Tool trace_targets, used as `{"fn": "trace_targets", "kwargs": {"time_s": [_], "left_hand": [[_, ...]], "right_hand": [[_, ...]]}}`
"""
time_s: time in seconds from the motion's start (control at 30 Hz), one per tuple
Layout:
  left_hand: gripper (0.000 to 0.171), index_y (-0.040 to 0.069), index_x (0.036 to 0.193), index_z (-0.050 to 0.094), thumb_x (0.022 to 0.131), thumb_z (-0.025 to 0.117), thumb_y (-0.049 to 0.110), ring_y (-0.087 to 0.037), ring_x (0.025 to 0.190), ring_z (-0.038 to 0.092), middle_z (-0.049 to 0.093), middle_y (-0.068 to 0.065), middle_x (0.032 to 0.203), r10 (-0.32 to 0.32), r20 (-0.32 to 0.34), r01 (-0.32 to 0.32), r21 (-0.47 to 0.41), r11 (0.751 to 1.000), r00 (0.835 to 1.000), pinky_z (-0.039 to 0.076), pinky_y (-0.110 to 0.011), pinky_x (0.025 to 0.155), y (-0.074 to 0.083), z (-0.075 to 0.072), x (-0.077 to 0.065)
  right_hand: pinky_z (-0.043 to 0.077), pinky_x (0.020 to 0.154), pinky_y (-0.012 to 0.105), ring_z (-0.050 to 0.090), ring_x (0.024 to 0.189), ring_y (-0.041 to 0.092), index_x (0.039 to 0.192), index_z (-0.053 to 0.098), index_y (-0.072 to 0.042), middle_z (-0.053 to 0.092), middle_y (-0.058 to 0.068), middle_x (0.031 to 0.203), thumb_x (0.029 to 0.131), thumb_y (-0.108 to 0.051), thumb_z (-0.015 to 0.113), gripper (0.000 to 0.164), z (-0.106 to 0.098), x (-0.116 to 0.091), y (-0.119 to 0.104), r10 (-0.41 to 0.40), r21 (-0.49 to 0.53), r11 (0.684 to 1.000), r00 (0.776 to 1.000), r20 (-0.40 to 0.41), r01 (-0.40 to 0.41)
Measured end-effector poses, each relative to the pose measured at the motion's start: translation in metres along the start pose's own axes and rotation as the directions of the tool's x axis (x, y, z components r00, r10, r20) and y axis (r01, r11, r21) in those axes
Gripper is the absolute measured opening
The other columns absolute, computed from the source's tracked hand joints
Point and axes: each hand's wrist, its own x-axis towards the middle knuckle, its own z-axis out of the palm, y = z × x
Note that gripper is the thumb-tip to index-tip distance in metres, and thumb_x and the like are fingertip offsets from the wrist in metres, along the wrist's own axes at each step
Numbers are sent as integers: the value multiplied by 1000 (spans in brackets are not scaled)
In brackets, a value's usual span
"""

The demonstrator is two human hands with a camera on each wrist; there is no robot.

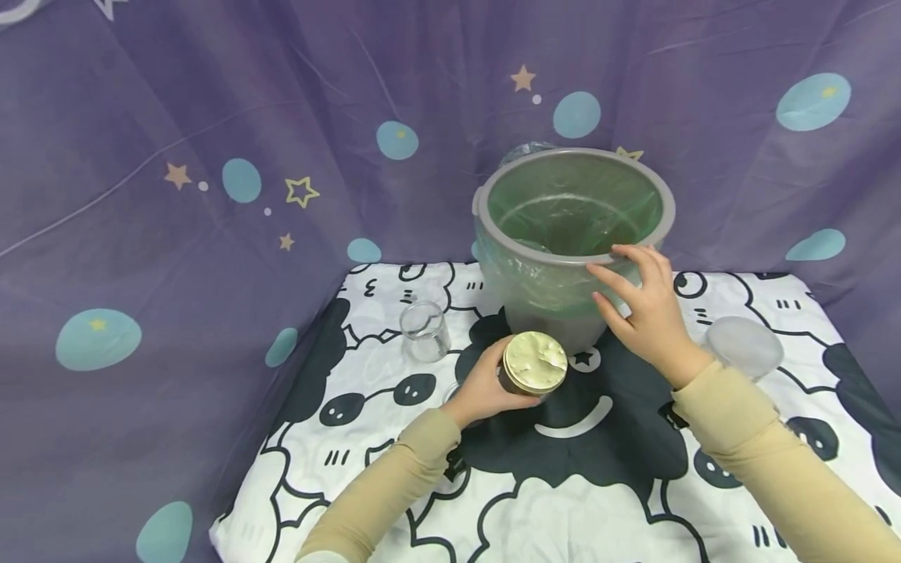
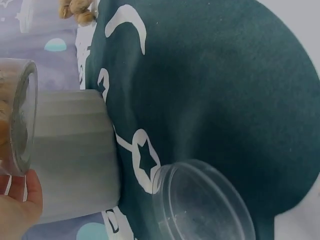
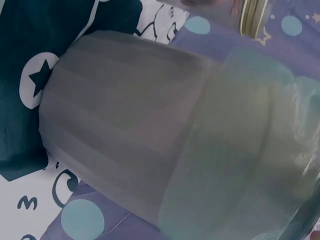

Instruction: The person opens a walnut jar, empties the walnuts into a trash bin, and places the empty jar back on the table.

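Note:
My left hand (image 1: 489,383) grips a clear jar (image 2: 10,120) with brown contents, held upright in front of the bin. Gold foil (image 1: 535,361) with a crumpled, raised bit covers its top. On the right, my right hand (image 1: 647,313) is raised with fingers apart, fingertips right at the front rim of the grey trash bin (image 1: 580,328). Nothing shows between those fingers. A thin greenish bag (image 1: 524,274) lines the bin and is folded over its rim. The right wrist view is mostly filled by the bin's side and bag.
A clear cup (image 1: 425,336) stands on the patterned cloth left of the bin. To the right is a translucent round container (image 1: 744,346). In the left wrist view, walnut-like pieces (image 2: 77,7) show at the top and a clear round container (image 2: 205,210) at the bottom. A purple curtain (image 1: 281,102) hangs behind.

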Motion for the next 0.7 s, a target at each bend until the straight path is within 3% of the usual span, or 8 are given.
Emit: {"fn": "trace_targets", "kwargs": {"time_s": [0.2, 0.4, 0.53, 0.7], "left_hand": [[93, 18, 140, 41, 60, 89, 26, -19, 125, 43, 50, -2, 133, 11, -30, -7, 130, 991, 999, 37, -40, 107, 4, -6, -1], [94, 19, 139, 42, 59, 89, 30, -18, 121, 44, 51, -1, 130, 50, -37, -41, 228, 973, 998, 40, -39, 103, 10, -10, -3], [94, 18, 139, 41, 60, 89, 33, -19, 118, 44, 51, -2, 129, 79, -45, -64, 277, 959, 996, 42, -40, 99, 14, -10, -5], [94, 18, 139, 40, 60, 88, 35, -19, 118, 44, 51, -2, 129, 96, -49, -76, 314, 946, 994, 43, -39, 98, 16, -10, -5]], "right_hand": [[35, 94, 60, 48, 104, 44, 106, 66, -5, 51, 27, 114, 99, -37, 45, 39, -1, -11, -12, -52, 33, 998, 999, 7, 52], [48, 74, 44, 57, 91, 33, 111, 65, -4, 55, 22, 110, 99, -40, 43, 44, 3, -28, -24, -99, 51, 995, 980, 175, 91], [50, 56, 32, 58, 76, 19, 121, 60, -9, 54, 14, 113, 93, -47, 55, 48, 7, -37, -32, -11, 12, 1000, 936, 351, 7], [47, 51, 26, 53, 61, 10, 130, 54, -14, 53, 9, 116, 78, -42, 74, 62, 13, -46, -41, 125, -54, 992, 863, 489, -113]]}}
